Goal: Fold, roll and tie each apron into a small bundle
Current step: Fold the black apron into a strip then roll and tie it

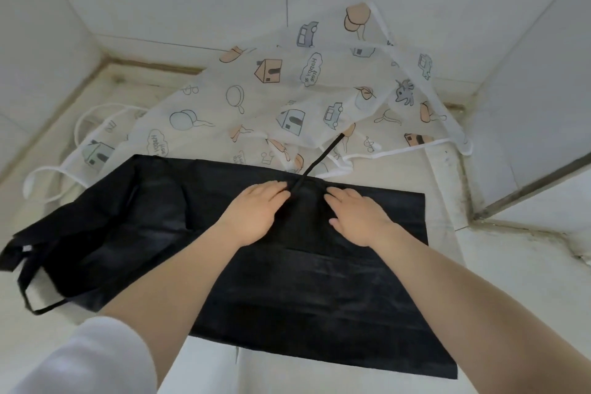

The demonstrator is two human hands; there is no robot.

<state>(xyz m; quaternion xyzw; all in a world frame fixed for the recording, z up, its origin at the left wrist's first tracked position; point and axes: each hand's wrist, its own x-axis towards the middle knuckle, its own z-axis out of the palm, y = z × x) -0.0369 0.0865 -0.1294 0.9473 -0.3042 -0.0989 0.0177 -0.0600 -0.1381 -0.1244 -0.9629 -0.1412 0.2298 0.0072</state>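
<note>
You have two aprons on the floor (511, 281): one black apron (303, 291) spread under your arms, one white printed apron (271, 96) just beyond it. Your left hand (256, 214) and right hand (358, 217) press flat, fingers straight, beside its one black tie strap (319, 160).

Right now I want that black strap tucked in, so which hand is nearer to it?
Left. The left hand has its fingertips right beside the black strap where it meets the black apron; the right hand lies flat slightly farther off on the strap's other side.
</note>
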